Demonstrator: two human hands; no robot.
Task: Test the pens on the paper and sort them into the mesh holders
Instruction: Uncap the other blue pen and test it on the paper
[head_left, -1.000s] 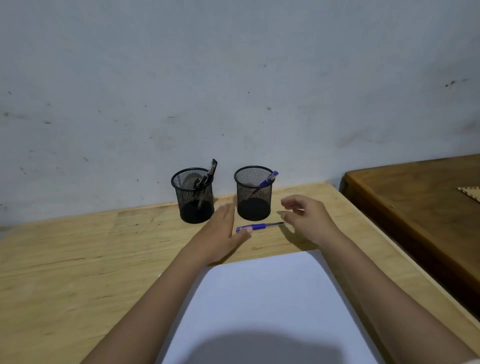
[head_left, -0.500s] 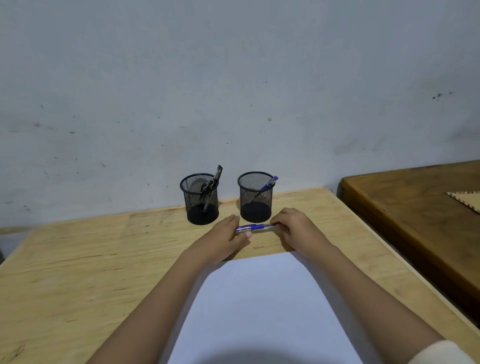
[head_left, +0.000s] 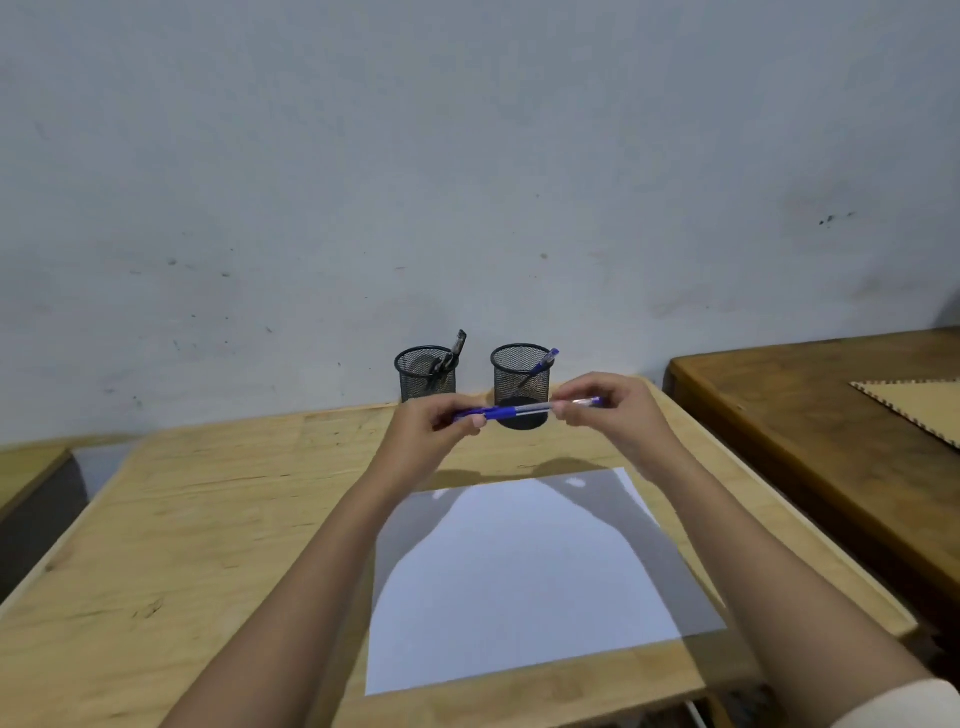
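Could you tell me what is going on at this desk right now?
A person holds a blue ballpoint pen level in the air, the left hand gripping one end and the right hand the other, above the light wooden table. A blank white sheet of paper lies below with no marks visible. Behind stand two black mesh holders: the left holder has dark pens, the right holder one blue pen.

- Left hand (head_left: 434, 428) raised above the paper (head_left: 524, 577), fingers curled, pinching one end of a blue pen (head_left: 524, 410).
- Right hand (head_left: 610, 415) raised above the paper's far edge, fingertips pinching the other end.
- Both forearms bare, converging forward.
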